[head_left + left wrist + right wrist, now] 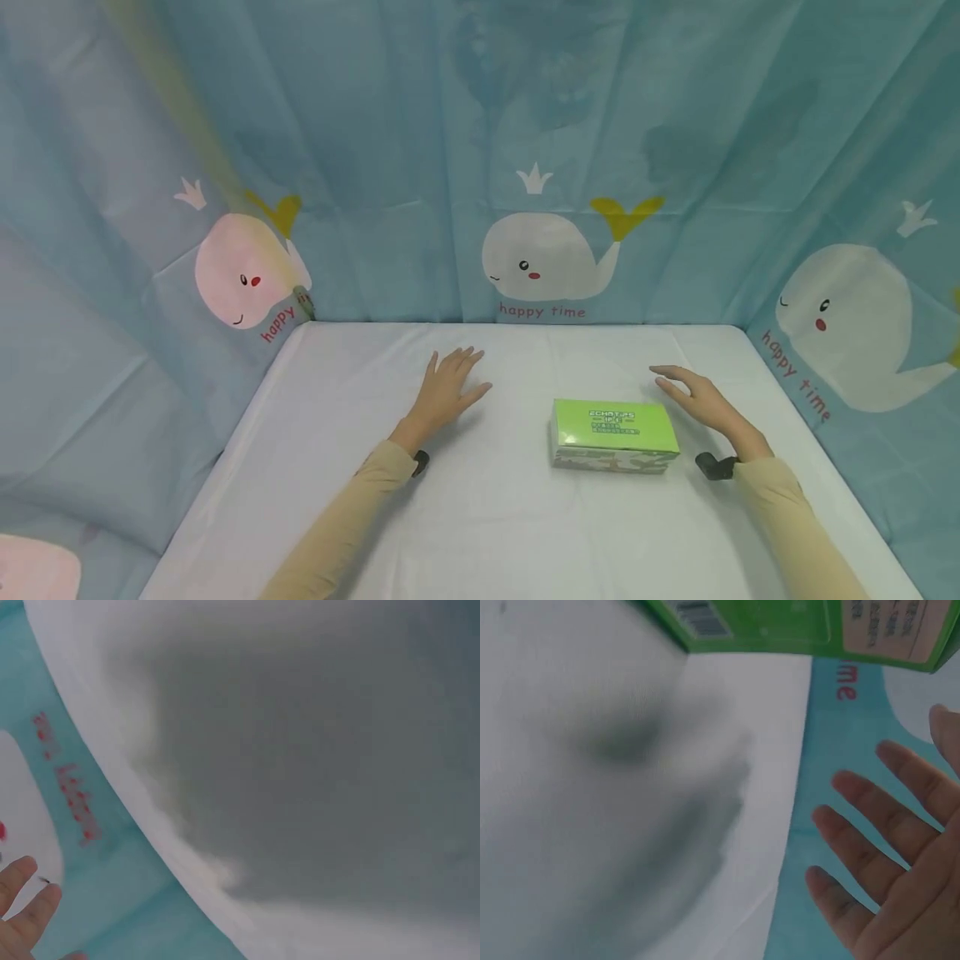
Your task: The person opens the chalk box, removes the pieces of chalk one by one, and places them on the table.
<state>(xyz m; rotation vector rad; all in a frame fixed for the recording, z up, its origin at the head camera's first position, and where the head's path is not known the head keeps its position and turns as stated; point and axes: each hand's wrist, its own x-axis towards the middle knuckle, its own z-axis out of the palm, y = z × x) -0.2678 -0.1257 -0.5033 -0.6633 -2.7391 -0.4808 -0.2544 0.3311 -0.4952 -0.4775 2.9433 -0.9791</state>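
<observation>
A green-topped cardboard box point(615, 429) with printed lettering and camouflage-patterned sides lies on the white table, right of the middle. To its left my left hand point(444, 392) hovers over the cloth, fingers spread and holding nothing. Only some fingertips point(34, 911) of that hand show in the left wrist view. My right hand point(701, 400) is just right of the box, fingers extended and apart from it. In the right wrist view the right palm point(922, 900) faces the camera with its fingers spread, and the box point(772, 626) shows a barcode on its green side.
A white cloth covers the table point(300, 500). Light blue curtains point(390, 167) printed with whales stand along its back, left and right edges. Black wrist cameras point(712, 467) sit on both wrists, below tan sleeves.
</observation>
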